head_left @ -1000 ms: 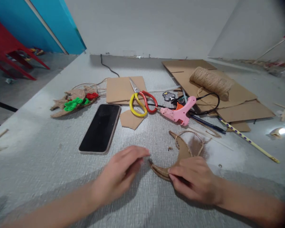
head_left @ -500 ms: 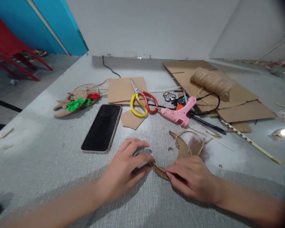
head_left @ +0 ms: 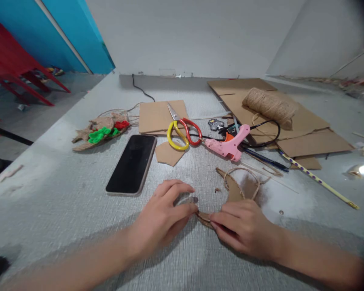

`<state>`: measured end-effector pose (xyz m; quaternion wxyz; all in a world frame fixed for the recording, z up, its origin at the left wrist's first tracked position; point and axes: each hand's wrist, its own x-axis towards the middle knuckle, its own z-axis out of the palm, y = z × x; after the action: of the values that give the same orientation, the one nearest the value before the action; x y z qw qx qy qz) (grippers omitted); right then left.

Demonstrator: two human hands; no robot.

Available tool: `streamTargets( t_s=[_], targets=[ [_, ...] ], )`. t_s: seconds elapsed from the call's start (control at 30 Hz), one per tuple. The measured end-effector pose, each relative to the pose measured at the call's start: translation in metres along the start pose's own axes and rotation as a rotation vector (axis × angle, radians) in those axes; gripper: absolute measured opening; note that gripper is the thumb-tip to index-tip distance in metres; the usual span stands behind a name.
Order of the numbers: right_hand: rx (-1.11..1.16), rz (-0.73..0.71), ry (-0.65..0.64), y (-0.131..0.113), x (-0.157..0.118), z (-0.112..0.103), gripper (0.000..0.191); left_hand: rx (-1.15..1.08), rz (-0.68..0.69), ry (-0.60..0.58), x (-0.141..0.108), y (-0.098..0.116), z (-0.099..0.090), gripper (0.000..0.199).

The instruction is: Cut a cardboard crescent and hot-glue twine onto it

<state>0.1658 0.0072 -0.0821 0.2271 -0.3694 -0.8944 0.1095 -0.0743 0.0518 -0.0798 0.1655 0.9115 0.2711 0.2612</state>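
A curved cardboard crescent [head_left: 234, 190] lies on the grey table, with twine [head_left: 245, 169] looping from its upper tip and running along its edge. My left hand [head_left: 170, 214] pinches the crescent's lower left tip between thumb and index finger, its other fingers raised. Fingers and thumb of my right hand [head_left: 242, 226] are closed on the lower curve and the twine there, hiding the middle of the piece. Behind my left hand lies a black-screened phone [head_left: 131, 164].
Scissors [head_left: 178, 131] rest partly on a cardboard square [head_left: 154, 115]. A pink glue gun [head_left: 227, 144], a pen [head_left: 267, 159] and a yellow pencil [head_left: 321, 180] lie to the right. Behind them, a twine roll [head_left: 268, 106] sits on cardboard sheets [head_left: 315, 143]. A decorated craft [head_left: 101, 131] stands left.
My left thumb and index finger have closed further on the crescent's tip, covering more of it. The view has shifted slightly; my right hand has hardly moved.
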Motion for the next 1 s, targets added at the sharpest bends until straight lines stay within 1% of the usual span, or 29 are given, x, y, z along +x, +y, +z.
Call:
streamTargets(
  t_s=[0.17, 0.43, 0.57, 0.63, 0.77, 1.0],
  targets=[
    [-0.009, -0.001, -0.005, -0.0003, 0.0004, 0.0, 0.023, 0.02, 0.011, 0.02, -0.0002, 0.0002, 0.0006, 0.02],
    [-0.013, -0.008, -0.022, -0.0009, 0.0004, -0.0006, 0.021, 0.129, 0.044, 0.065, -0.0027, 0.0021, 0.002, 0.016],
    [-0.03, -0.045, -0.034, 0.0005, 0.0001, -0.0012, 0.019, 0.128, 0.015, 0.091, -0.0018, 0.0023, 0.0032, 0.024],
    [-0.039, -0.054, -0.039, 0.0009, 0.0007, -0.0018, 0.02, 0.11, 0.002, 0.075, -0.0017, 0.0019, 0.0033, 0.025],
    [-0.054, -0.064, -0.05, 0.0005, 0.0014, -0.0025, 0.023, 0.076, 0.016, 0.021, -0.0026, 0.0012, 0.0026, 0.018],
    [-0.082, -0.081, -0.067, -0.0001, 0.0016, -0.0025, 0.025, 0.063, 0.041, 0.011, -0.0018, 0.0018, 0.0021, 0.016]
  ],
)
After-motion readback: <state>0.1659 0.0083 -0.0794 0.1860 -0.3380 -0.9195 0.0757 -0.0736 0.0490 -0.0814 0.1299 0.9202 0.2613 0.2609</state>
